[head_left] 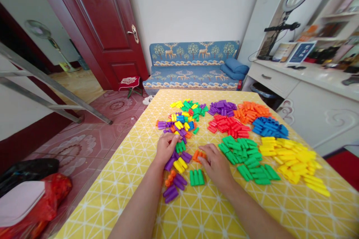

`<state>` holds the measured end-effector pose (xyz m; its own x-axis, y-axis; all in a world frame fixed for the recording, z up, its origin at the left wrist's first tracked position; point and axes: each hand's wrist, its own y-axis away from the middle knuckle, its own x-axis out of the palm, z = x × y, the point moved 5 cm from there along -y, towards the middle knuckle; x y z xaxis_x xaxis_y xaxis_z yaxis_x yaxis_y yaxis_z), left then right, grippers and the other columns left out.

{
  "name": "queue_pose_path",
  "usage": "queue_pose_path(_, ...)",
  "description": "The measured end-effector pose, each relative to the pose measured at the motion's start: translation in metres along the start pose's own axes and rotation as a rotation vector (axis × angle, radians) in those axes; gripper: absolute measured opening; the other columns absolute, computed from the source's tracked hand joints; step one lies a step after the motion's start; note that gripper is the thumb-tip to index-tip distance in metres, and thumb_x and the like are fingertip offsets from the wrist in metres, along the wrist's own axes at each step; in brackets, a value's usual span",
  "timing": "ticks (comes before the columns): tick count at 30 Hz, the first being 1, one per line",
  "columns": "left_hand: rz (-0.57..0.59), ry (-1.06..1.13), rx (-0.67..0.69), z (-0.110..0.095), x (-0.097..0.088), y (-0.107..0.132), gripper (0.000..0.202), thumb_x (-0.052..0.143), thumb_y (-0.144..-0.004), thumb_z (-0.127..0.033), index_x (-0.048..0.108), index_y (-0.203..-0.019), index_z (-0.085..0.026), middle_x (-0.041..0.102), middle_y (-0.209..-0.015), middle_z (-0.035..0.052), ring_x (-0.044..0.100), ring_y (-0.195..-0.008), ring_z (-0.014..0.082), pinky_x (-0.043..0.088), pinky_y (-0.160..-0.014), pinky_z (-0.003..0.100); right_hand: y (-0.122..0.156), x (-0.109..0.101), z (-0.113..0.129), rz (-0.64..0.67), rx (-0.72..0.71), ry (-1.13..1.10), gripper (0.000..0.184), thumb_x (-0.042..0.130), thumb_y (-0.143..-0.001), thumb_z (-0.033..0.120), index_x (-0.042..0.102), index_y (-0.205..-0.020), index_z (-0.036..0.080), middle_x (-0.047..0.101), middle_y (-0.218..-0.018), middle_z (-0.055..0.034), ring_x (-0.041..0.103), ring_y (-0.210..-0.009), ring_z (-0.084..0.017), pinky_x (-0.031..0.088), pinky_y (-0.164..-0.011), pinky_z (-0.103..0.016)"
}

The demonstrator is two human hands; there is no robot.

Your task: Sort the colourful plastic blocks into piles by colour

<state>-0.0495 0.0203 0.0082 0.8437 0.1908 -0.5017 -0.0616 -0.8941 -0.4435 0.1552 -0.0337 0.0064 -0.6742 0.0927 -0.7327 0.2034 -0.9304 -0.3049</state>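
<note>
My right hand (215, 163) has its thumb and fingers around an orange plastic block (198, 156) made of joined tubes, at the table's middle. To the left, my left hand (167, 148) is closed over the edge of a mixed-colour pile (179, 118). What its fingertips hold, if anything, is hidden. A green block (181, 146) lies right beside those fingertips. Between my forearms are a green three-tube block (196, 177), a yellow block (180, 164), purple blocks (171, 193) and another orange block (170, 178).
Colour-grouped piles lie on the right of the yellow-clothed table (134, 179): purple (223, 108), orange (252, 112), red (229, 126), blue (270, 127), green (246, 157) and yellow (293, 158). Beyond stands a blue sofa (190, 73). A white dresser (316, 97) flanks the right side.
</note>
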Motion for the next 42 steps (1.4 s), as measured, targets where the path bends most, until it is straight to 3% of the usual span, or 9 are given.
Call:
queue_pose_path(7, -0.002, 0.000, 0.005, 0.001, -0.001, 0.000, 0.041, 0.044, -0.092, -0.042, 0.072, -0.072, -0.021, 0.074, -0.081, 0.0040, 0.066, -0.081, 0.0191, 0.049, -0.083, 0.033, 0.003, 0.001, 0.003, 0.150, -0.019, 0.178, 0.035, 0.061, -0.081, 0.034, 0.062, -0.115, 0.025, 0.059, -0.109, -0.0061, 0.060, -0.093, -0.021, 0.048, -0.078, -0.032)
queue_pose_path(14, -0.008, 0.013, 0.007, 0.000, -0.001, 0.000, 0.038, 0.046, -0.092, -0.039, 0.072, -0.071, -0.021, 0.073, -0.081, 0.0034, 0.066, -0.081, 0.0183, 0.048, -0.082, 0.033, -0.002, -0.004, -0.004, 0.074, -0.041, -0.043, 0.028, 0.059, -0.079, 0.021, 0.062, -0.106, 0.022, 0.061, -0.100, -0.0049, 0.059, -0.081, -0.017, 0.048, -0.075, -0.029)
queue_pose_path(18, -0.007, 0.011, -0.002, 0.001, -0.001, 0.000, 0.039, 0.046, -0.093, -0.039, 0.072, -0.072, -0.021, 0.073, -0.080, 0.0034, 0.065, -0.080, 0.0182, 0.048, -0.081, 0.033, -0.032, -0.050, -0.036, -0.144, -0.023, -0.022, 0.025, 0.061, -0.077, 0.028, 0.062, -0.101, 0.020, 0.061, -0.092, -0.0040, 0.057, -0.073, -0.016, 0.047, -0.065, -0.027)
queue_pose_path(22, -0.004, 0.012, -0.009, 0.001, 0.000, 0.000, 0.040, 0.045, -0.093, -0.040, 0.072, -0.072, -0.020, 0.073, -0.080, 0.0040, 0.065, -0.080, 0.0184, 0.048, -0.081, 0.032, -0.079, -0.119, -0.098, -0.400, 0.068, 0.222, 0.027, 0.067, -0.071, 0.034, 0.063, -0.092, 0.017, 0.058, -0.078, -0.0018, 0.054, -0.065, -0.015, 0.043, -0.065, -0.028)
queue_pose_path(26, -0.008, 0.016, -0.010, 0.000, 0.000, 0.000, 0.040, 0.045, -0.093, -0.040, 0.072, -0.071, -0.019, 0.073, -0.081, 0.0041, 0.066, -0.081, 0.0181, 0.047, -0.082, 0.032, -0.117, -0.171, -0.162, -0.456, 0.160, 0.373, 0.020, 0.069, -0.066, 0.023, 0.063, -0.082, 0.013, 0.056, -0.076, -0.0057, 0.049, -0.066, -0.016, 0.037, -0.066, -0.031)
queue_pose_path(29, -0.007, 0.017, -0.006, 0.000, -0.001, -0.001, 0.040, 0.045, -0.093, -0.039, 0.072, -0.072, -0.020, 0.073, -0.081, 0.0038, 0.065, -0.081, 0.0178, 0.047, -0.083, 0.031, -0.131, -0.194, -0.195, -0.486, 0.164, 0.440, 0.013, 0.068, -0.064, 0.019, 0.060, -0.074, 0.015, 0.054, -0.075, -0.0068, 0.042, -0.064, -0.014, 0.031, -0.063, -0.032)
queue_pose_path(33, -0.006, 0.010, -0.002, 0.001, -0.001, -0.001, 0.039, 0.045, -0.093, -0.039, 0.073, -0.073, -0.020, 0.074, -0.083, 0.0040, 0.065, -0.082, 0.0179, 0.047, -0.083, 0.031, -0.138, -0.201, -0.219, -0.525, 0.159, 0.409, 0.010, 0.066, -0.064, 0.015, 0.057, -0.067, 0.018, 0.047, -0.070, -0.0023, 0.031, -0.057, -0.010, 0.026, -0.060, -0.032)
queue_pose_path(37, -0.004, 0.010, -0.002, 0.001, 0.000, -0.001, 0.039, 0.045, -0.093, -0.039, 0.072, -0.071, -0.019, 0.074, -0.082, 0.0038, 0.065, -0.081, 0.0175, 0.047, -0.083, 0.031, -0.140, -0.193, -0.230, -0.486, 0.200, 0.435, 0.007, 0.063, -0.069, 0.015, 0.056, -0.065, 0.015, 0.048, -0.075, -0.0055, 0.036, -0.056, -0.009, 0.029, -0.060, -0.033)
queue_pose_path(42, -0.005, 0.010, -0.002, 0.000, -0.001, -0.001, 0.040, 0.045, -0.093, -0.039, 0.070, -0.069, -0.019, 0.073, -0.081, 0.0035, 0.066, -0.080, 0.0173, 0.047, -0.083, 0.031, -0.135, -0.179, -0.198, -0.493, 0.120, 0.451, 0.013, 0.059, -0.075, 0.019, 0.066, -0.081, 0.009, 0.056, -0.097, -0.0177, 0.055, -0.079, -0.019, 0.039, -0.070, -0.034)
